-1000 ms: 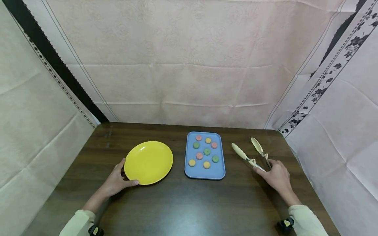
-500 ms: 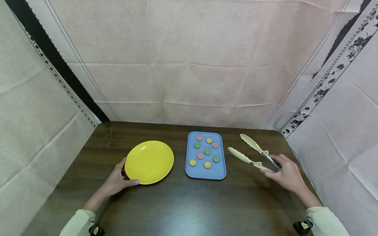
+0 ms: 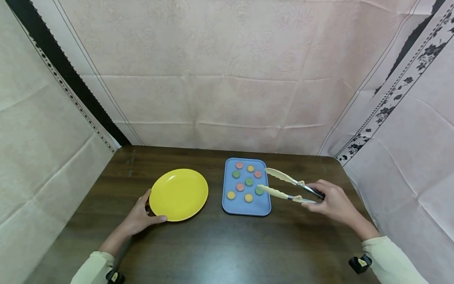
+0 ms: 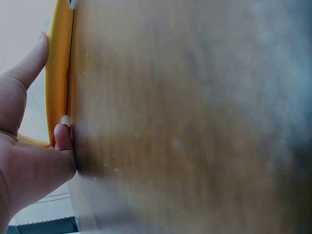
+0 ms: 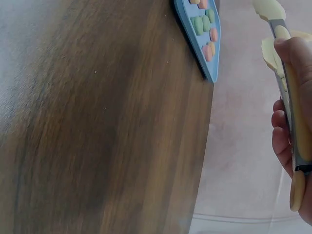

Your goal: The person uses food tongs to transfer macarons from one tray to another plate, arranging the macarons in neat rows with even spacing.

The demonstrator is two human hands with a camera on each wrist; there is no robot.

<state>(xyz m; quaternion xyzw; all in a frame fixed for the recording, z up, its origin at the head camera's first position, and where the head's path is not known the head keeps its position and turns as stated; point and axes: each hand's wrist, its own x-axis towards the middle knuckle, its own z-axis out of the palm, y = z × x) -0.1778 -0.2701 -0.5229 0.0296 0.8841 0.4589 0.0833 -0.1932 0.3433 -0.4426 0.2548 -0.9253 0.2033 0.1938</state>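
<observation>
My left hand (image 3: 136, 219) holds the near-left rim of a round yellow plate (image 3: 179, 195) on the table, its thumb along the front edge. In the left wrist view the plate (image 4: 57, 73) appears edge-on beside the fingers. My right hand (image 3: 335, 203) grips a pair of tongs (image 3: 280, 174) with cream tips and metal arms. Spread apart, the tongs reach left over the right side of a blue tray (image 3: 241, 207). One tip overlaps a green macaron (image 3: 260, 191) in the head view; the other is near a pink macaron (image 3: 257, 174). Nothing sits between the tips.
Several pink, yellow and green macarons lie spaced out on the tray, among them a yellow macaron (image 3: 231, 195) at its near-left corner. The dark wooden table (image 3: 198, 252) ends at a pale cloth backdrop (image 3: 227, 98) behind and at both sides.
My right hand first drew the tongs back to the right, then carried them left until their tips came over the tray. The left hand and plate have stayed put.
</observation>
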